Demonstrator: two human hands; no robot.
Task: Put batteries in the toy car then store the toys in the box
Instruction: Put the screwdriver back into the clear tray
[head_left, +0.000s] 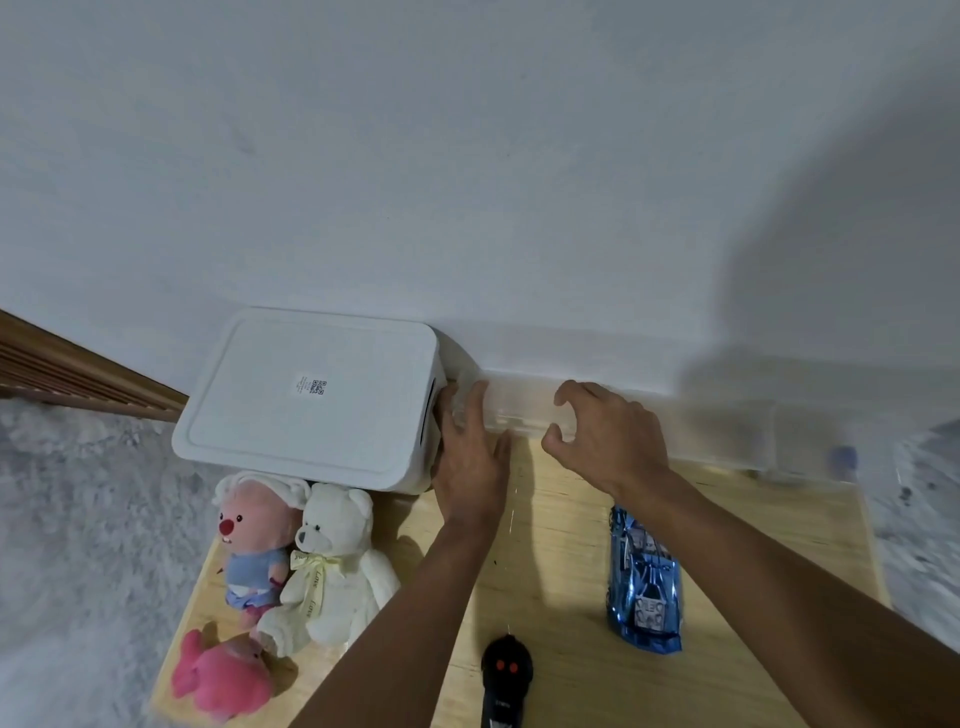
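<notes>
Blurred clear case (519, 410) lies left-to-right between both hands, left hand (470, 457) flat-fingered at its left end, right hand (608, 436) half-curled over it, hold unclear

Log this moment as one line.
left hand flat on clear plastic container; right hand grips it; white rectangular plastic box lidded; blue toy car untouched

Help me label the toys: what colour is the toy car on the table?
The toy car is glossy blue with white markings, clearest in the head view.

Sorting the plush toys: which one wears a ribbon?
The white teddy bear, yellow bow at its neck; the blue-shirted plush and the pink plush have none.
</notes>
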